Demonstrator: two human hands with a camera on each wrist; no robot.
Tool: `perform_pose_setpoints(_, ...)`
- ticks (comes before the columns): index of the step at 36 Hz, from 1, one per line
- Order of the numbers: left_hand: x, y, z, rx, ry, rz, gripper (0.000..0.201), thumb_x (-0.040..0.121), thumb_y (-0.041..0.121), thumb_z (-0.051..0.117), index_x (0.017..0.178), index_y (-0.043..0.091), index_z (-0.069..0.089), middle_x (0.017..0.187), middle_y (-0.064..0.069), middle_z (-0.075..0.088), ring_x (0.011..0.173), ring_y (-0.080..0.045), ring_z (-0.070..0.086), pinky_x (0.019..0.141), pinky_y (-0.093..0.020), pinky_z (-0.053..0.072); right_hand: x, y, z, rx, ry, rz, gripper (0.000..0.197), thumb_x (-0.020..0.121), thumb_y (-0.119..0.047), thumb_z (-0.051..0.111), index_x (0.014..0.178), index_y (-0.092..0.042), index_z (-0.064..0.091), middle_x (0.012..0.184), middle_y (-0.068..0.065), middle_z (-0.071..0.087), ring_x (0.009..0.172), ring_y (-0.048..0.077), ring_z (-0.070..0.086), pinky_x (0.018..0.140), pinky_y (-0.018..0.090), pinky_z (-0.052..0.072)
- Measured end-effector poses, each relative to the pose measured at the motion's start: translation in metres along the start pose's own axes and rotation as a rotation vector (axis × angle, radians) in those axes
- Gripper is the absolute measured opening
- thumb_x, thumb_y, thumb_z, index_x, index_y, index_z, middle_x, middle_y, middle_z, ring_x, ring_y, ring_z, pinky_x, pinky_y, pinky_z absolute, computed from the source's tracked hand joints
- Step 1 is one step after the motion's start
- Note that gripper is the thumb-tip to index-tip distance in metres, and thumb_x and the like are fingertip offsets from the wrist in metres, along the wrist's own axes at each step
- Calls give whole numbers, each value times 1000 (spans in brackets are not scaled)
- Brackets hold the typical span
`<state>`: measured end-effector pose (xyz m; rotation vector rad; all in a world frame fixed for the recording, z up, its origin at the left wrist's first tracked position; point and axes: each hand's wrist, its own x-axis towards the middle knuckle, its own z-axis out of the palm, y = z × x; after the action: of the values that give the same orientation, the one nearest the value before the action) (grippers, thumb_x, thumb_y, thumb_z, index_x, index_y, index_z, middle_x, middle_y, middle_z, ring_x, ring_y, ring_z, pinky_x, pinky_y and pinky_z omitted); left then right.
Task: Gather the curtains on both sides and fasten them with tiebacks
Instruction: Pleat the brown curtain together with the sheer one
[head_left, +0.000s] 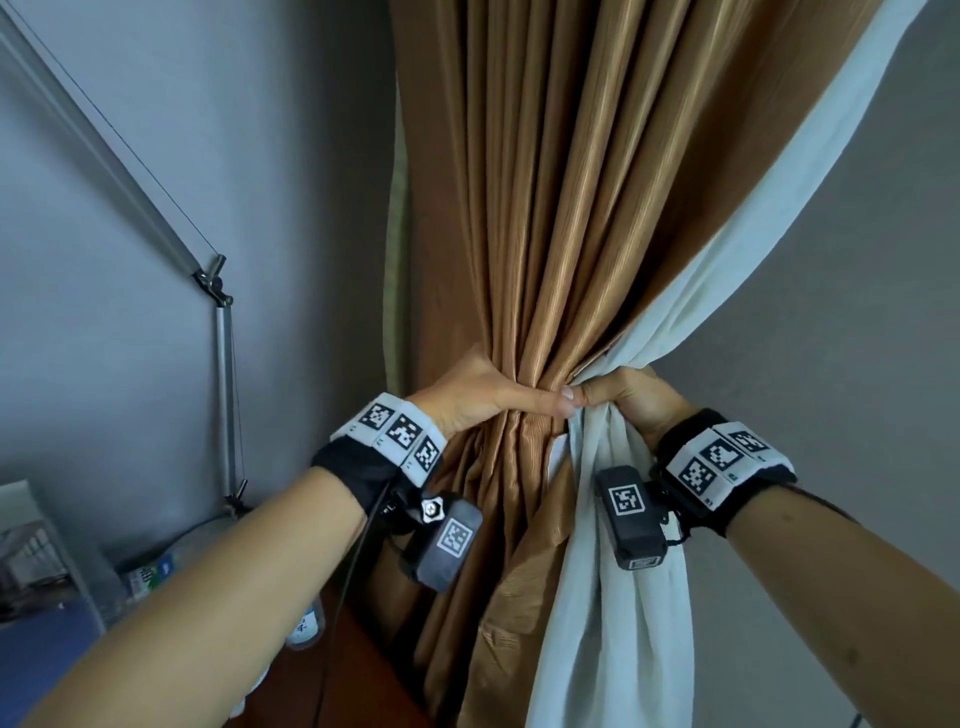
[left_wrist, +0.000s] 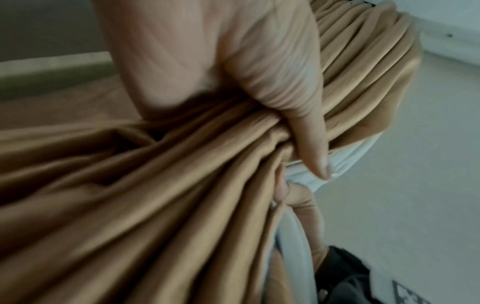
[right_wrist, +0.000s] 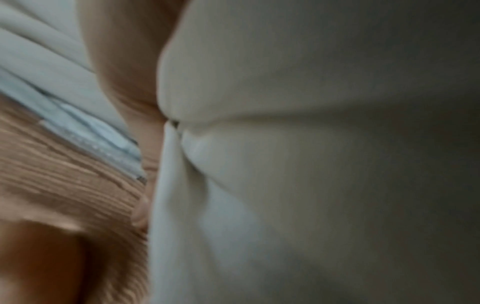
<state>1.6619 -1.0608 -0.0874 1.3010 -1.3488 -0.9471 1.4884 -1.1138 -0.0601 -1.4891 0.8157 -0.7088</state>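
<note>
A tan curtain (head_left: 530, 218) with a white lining (head_left: 727, 270) hangs in front of me, bunched to a narrow waist. My left hand (head_left: 483, 400) wraps that waist from the left, its thumb lying across the front folds. My right hand (head_left: 623, 397) grips the white lining from the right, thumb tip meeting the left thumb. In the left wrist view my left hand (left_wrist: 272, 86) squeezes the tan curtain (left_wrist: 155, 195), thumb reaching the white lining (left_wrist: 345, 156). The right wrist view is blurred, filled by white lining (right_wrist: 285, 164) and a strip of tan curtain (right_wrist: 64, 185). No tieback shows.
Grey walls (head_left: 208, 156) stand on both sides of the curtain. A metal lamp arm (head_left: 223, 364) rises at the left. Below it lie a bottle (head_left: 150, 571) and a box (head_left: 36, 561) on a low surface, and a dark wooden top (head_left: 353, 675) sits under my left forearm.
</note>
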Motion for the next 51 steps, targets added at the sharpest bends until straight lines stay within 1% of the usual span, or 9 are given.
perform_pose_setpoints(10, -5, 2, 20, -25, 177, 78, 63, 54, 27, 92, 107, 3, 67, 105, -13, 72, 99, -19, 70, 96, -40, 53, 5, 0, -4, -65, 50, -40, 20, 57, 5, 75, 73, 2, 65, 68, 10, 68, 67, 25, 67, 57, 29, 56)
perform_pose_setpoints(13, -11, 8, 22, -38, 144, 103, 38, 65, 9, 88, 94, 22, 68, 104, -1, 74, 99, -7, 68, 94, -26, 50, 2, -1, -9, -53, -1, -2, 32, 59, 6, 76, 88, 10, 66, 80, 15, 71, 72, 21, 71, 60, 27, 58)
perform_pose_setpoints(19, -3, -3, 26, -62, 215, 46, 102, 39, 54, 95, 125, 13, 57, 120, 0, 68, 113, -12, 62, 105, -39, 45, -1, -2, -12, -43, 7, 32, 45, 47, -8, 77, 88, 8, 68, 79, 14, 70, 76, 22, 70, 67, 26, 57)
perform_pose_setpoints(27, -13, -11, -2, -327, 65, -42, 110, 28, 50, 97, 123, 10, 58, 121, -4, 68, 126, -20, 55, 112, -40, 36, -5, -2, -13, 39, -27, 77, 47, 52, 6, 77, 98, 9, 66, 90, 21, 71, 83, 35, 71, 66, 35, 61)
perform_pose_setpoints(31, -17, 6, -38, -455, 56, -32, 57, 68, 60, 71, 100, 13, 73, 107, -12, 71, 102, -24, 68, 90, -36, 55, -6, -2, -16, 57, -36, 82, 23, 51, 7, 75, 69, -4, 66, 63, 11, 66, 61, 27, 66, 54, 29, 56)
perform_pose_setpoints(35, 8, 3, -79, -320, 327, -134, 69, 87, 71, 43, 103, 7, 62, 100, -11, 70, 96, -23, 66, 82, -33, 52, 0, 3, -20, 100, -62, 79, 33, 64, 10, 64, 41, -14, 65, 48, 5, 62, 46, 18, 63, 45, 21, 49)
perform_pose_setpoints(39, 33, 6, -98, -286, 359, -178, 69, 90, 69, 38, 106, 7, 62, 115, -14, 67, 111, -26, 62, 94, -38, 47, 7, 3, -20, 116, -118, 80, 14, 55, 4, 67, 54, -9, 72, 60, 11, 69, 57, 25, 69, 52, 27, 55)
perform_pose_setpoints(45, 67, 14, -98, -361, 328, -266, 80, 75, 79, 48, 105, 6, 60, 121, -14, 61, 118, -29, 55, 105, -50, 38, 19, 6, -20, 106, -85, 97, 34, 52, 3, 73, 85, -1, 75, 89, 21, 73, 83, 34, 72, 70, 34, 59)
perform_pose_setpoints(51, 121, -7, -106, -416, 305, -294, 124, 48, 92, 51, 149, 21, 35, 150, -5, 42, 135, -29, 39, 113, -56, 17, 20, 1, -25, 57, -63, 117, 46, 46, 13, 74, 92, 5, 69, 86, 16, 74, 78, 27, 73, 61, 26, 58)
